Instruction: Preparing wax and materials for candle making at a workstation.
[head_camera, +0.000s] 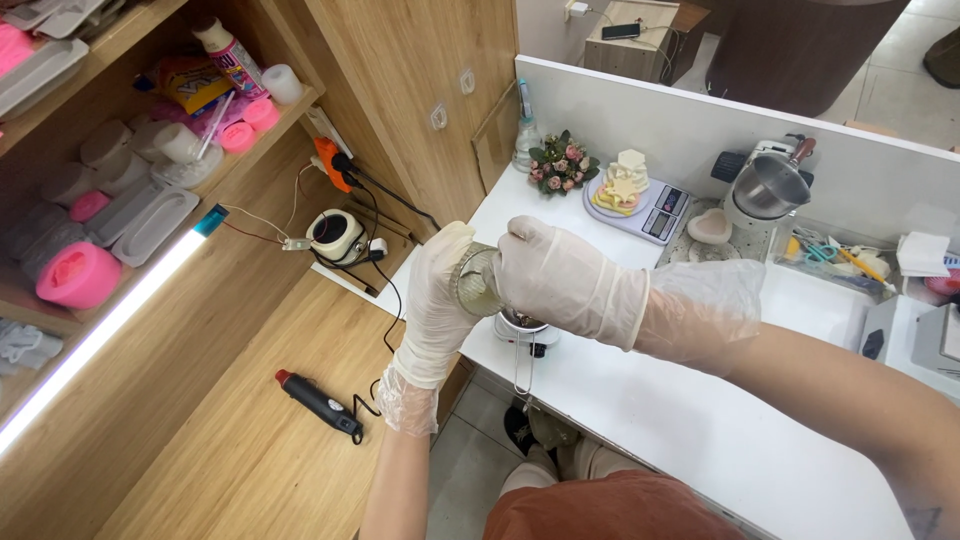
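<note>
Both my hands wear thin white gloves and meet over the near left corner of the white table (700, 420). My left hand (435, 305) cups a small clear glass jar (477, 283) from the left. My right hand (565, 280) grips the same jar from the right, fingers curled over its top. The jar is tilted on its side and looks partly filled with something pale. Just below the hands, a small white cup (522, 325) with dark contents sits on the table, with a thin metal wire handle (523, 370) hanging over the table edge.
A digital scale (655, 212) carries pale moulded shapes, next to a small flower posy (560, 165). A metal pot (768, 188) stands on a stand at the back. A black heat tool (320, 403) lies on the wooden surface at left. Pink moulds (78, 275) fill the shelves.
</note>
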